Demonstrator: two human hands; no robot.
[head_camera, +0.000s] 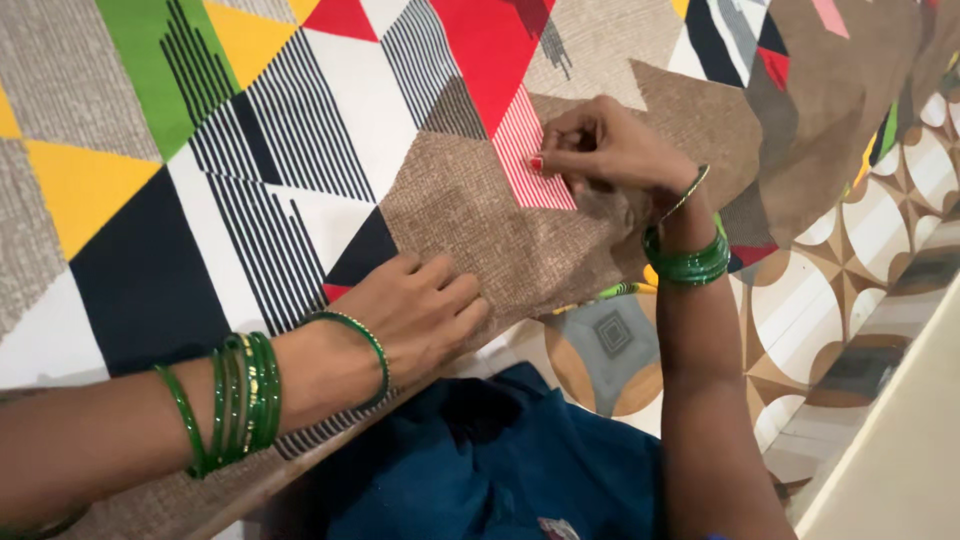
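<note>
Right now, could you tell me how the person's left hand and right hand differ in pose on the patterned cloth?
The left hand lies flat, palm down, on the brown woven patch of the patterned cloth near its edge; the right hand is curled, fingertips pinched together at the red striped triangle. The left hand sits nearer the person, the right hand farther up the cloth. Both wrists carry green bangles, and both hands touch the cloth.
</note>
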